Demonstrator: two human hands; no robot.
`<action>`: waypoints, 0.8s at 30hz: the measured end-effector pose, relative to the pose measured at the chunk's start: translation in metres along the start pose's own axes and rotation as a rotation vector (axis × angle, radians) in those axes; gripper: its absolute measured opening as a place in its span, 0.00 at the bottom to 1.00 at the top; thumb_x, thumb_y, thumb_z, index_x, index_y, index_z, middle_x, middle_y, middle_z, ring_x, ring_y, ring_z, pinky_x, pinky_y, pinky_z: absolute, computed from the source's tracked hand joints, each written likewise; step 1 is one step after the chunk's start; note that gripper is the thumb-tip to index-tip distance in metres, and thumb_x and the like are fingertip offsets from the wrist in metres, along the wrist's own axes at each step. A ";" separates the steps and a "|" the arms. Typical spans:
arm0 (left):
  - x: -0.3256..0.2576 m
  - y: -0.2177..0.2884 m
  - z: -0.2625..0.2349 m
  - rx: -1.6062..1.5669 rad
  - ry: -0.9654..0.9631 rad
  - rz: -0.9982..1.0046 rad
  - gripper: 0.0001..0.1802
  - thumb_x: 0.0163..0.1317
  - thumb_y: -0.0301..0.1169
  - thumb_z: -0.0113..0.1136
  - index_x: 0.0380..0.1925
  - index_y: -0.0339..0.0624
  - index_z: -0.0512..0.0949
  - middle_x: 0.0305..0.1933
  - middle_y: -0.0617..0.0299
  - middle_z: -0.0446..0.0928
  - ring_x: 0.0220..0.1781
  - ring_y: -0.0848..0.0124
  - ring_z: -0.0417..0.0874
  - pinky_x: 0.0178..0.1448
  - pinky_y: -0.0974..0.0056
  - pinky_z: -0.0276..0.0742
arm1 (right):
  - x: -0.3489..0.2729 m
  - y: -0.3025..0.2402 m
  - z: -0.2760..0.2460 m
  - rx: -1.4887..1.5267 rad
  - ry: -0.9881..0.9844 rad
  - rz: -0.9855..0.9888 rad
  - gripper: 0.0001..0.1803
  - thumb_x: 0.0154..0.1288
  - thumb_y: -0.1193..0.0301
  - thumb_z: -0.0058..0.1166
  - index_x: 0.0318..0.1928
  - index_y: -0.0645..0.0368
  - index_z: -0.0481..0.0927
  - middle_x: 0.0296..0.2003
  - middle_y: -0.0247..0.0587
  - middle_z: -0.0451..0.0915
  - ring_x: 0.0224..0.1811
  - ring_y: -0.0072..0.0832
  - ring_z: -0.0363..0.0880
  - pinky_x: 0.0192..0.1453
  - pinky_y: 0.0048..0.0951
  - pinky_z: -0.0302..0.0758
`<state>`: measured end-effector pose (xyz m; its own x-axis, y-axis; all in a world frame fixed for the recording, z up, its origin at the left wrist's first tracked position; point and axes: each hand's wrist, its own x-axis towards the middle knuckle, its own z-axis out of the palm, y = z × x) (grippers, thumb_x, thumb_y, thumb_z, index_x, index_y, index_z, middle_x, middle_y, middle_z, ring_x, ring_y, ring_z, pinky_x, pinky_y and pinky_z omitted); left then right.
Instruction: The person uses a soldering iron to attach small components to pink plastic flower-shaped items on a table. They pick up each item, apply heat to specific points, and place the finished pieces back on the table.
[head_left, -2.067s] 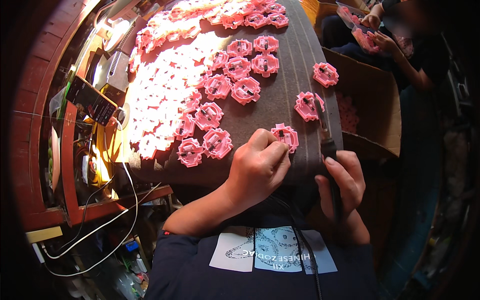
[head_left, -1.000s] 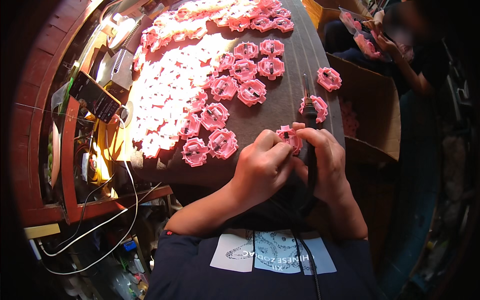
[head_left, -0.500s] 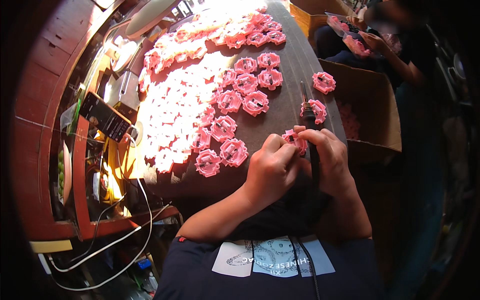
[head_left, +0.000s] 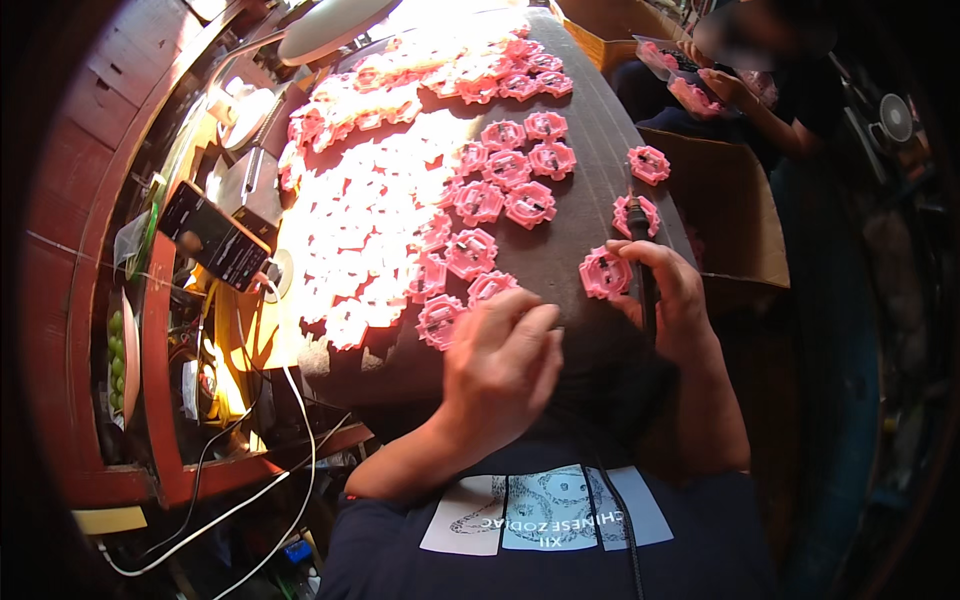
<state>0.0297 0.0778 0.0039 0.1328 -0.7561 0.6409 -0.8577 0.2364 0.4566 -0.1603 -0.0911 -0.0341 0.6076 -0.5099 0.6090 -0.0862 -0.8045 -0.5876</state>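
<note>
My right hand [head_left: 672, 290] grips a soldering iron [head_left: 641, 228] with a black handle, its metal tip pointing away from me. Between the thumb and forefinger of that hand is a pink plastic part [head_left: 604, 273], with small dark pieces inside. My left hand [head_left: 500, 365] is apart from it to the left, fingers curled together over the near end of the rows; whether it holds anything small is hidden. A pink part [head_left: 491, 288] shows partly behind its fingers, and another pink part [head_left: 440, 322] lies beside it. The iron overlaps a pink part [head_left: 650, 214] on the table.
Many pink parts [head_left: 480, 202] cover the dark table [head_left: 560, 240], washed out by sunlight at left. One pink part [head_left: 649, 165] lies near the right edge. Beyond are a cardboard box [head_left: 740, 200] and another person's hand [head_left: 722, 85]. A phone [head_left: 213, 236] and white cable [head_left: 300, 430] are left.
My left hand has moved left, away from the pink part it was at beside my right hand. The pink part now shows in full at my right fingers. The view has shifted slightly.
</note>
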 end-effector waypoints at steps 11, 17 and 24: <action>-0.006 -0.020 -0.005 0.361 -0.267 0.024 0.18 0.61 0.30 0.72 0.51 0.38 0.86 0.60 0.55 0.82 0.58 0.57 0.81 0.60 0.50 0.69 | -0.009 -0.017 0.020 -0.160 0.232 0.036 0.31 0.56 0.85 0.68 0.61 0.62 0.75 0.57 0.53 0.87 0.39 0.44 0.84 0.45 0.41 0.81; -0.002 -0.014 0.021 0.116 -0.230 0.080 0.18 0.57 0.22 0.70 0.49 0.32 0.85 0.57 0.49 0.83 0.53 0.53 0.83 0.53 0.52 0.80 | -0.006 -0.026 0.040 0.005 0.132 -0.114 0.27 0.57 0.85 0.68 0.58 0.62 0.75 0.44 0.49 0.85 0.30 0.42 0.78 0.35 0.41 0.76; -0.001 -0.025 0.023 -0.014 -0.263 0.133 0.21 0.58 0.23 0.65 0.52 0.26 0.82 0.63 0.43 0.80 0.61 0.51 0.81 0.64 0.52 0.81 | -0.008 -0.022 0.041 -0.005 0.159 -0.108 0.25 0.60 0.88 0.66 0.57 0.62 0.75 0.38 0.49 0.83 0.30 0.44 0.78 0.33 0.43 0.74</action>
<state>0.0398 0.0583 -0.0229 -0.1148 -0.8497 0.5147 -0.8519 0.3507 0.3888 -0.1305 -0.0571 -0.0478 0.4808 -0.4623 0.7451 -0.0318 -0.8583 -0.5121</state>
